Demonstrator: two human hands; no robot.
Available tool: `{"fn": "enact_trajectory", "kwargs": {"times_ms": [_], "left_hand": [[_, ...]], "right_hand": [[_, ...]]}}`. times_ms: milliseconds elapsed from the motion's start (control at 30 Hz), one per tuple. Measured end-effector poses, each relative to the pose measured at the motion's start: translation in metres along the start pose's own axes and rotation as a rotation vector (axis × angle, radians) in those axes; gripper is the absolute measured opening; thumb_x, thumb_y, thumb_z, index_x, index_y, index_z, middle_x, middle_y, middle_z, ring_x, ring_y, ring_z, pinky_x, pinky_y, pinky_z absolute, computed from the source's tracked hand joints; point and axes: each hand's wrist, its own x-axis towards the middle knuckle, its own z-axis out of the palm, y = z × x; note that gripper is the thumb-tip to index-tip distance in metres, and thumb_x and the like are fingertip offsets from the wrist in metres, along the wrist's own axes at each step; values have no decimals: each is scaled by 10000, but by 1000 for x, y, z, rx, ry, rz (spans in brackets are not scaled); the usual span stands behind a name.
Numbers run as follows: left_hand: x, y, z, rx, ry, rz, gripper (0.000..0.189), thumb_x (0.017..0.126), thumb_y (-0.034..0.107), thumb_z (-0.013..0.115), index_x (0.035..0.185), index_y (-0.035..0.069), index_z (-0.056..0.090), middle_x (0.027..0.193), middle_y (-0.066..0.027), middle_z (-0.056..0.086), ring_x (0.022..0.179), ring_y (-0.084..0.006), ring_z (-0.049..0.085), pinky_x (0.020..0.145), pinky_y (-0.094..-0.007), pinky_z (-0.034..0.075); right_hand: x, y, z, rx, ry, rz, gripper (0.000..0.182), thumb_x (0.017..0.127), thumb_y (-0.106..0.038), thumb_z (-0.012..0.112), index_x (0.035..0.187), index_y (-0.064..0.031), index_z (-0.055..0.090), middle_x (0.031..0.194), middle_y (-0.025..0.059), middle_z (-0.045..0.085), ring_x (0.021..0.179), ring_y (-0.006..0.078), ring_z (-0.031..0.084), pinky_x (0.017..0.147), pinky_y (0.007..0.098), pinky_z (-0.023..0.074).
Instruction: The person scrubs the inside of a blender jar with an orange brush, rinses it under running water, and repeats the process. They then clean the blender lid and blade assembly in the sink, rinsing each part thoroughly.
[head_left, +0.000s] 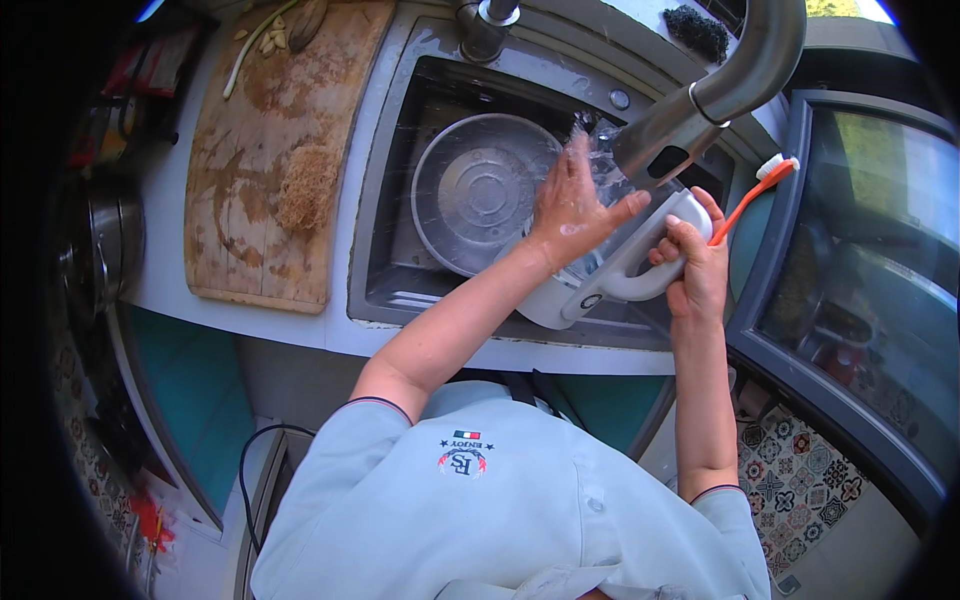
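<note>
My right hand (694, 262) grips the white handle of a clear-sided jug (551, 304), perhaps a kettle, tilted over the near right part of the sink. Held in the same hand is an orange toothbrush-like brush (739, 214), its white bristles pointing up and away. With thumb spread from the fingers, my left hand (577, 214) is above the jug's body, in water splashing by the faucet spout (660, 142). It holds nothing that I can see, and it hides part of the jug. Behind it, a round metal basin (442, 217) lies in the sink (375, 247).
Left of the sink lies a wooden cutting board (247, 255) with a brown fibre scrubber (307, 187), garlic cloves (274, 37) and a green onion stalk (251, 52). A dark scouring pad (696, 34) rests behind the faucet. A dark-framed glass panel (862, 247) stands close on the right.
</note>
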Motion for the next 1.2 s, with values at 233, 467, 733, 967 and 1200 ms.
{"fn": "enact_trajectory", "kwargs": {"times_ms": [233,467,733,967,1200], "left_hand": [[50,-20,14,-144,-118,-92,625,912,524,304,1209,7,493,1077,-277,571,1042,-369,554,888,-423,412],[82,-55,8,-803,-438,-304,666,926,537,293,1354,28,328,1331,-203,411,1177,-317,451,965,-417,371],[-22,-96,-63,-751,-750,-670,612,937,511,321,1380,89,339,1351,-102,429,1231,-195,426,1012,-320,351],[6,-65,-43,-623,-608,-631,659,918,558,336,1309,37,437,1255,-122,512,1136,-188,494,960,-288,386],[22,-39,26,-1171,-428,-551,591,946,498,301,1269,32,463,1240,-115,519,1116,-205,508,955,-332,393]], "right_hand": [[9,5,9,69,15,16,500,767,44,587,1213,-66,388,771,65,512,537,104,471,479,274,437],[-9,7,26,36,8,1,484,755,49,593,1190,-71,416,746,55,509,526,108,476,483,280,446],[-9,1,-8,228,-1,-8,508,765,26,586,1225,-101,411,785,62,501,522,79,464,499,270,442],[-6,-3,-18,265,21,-98,499,772,38,579,1222,-94,408,787,64,495,514,83,446,495,272,442],[-6,-15,-22,-149,-41,-155,483,681,54,591,1142,-62,502,856,65,536,558,93,492,505,225,431]]}}
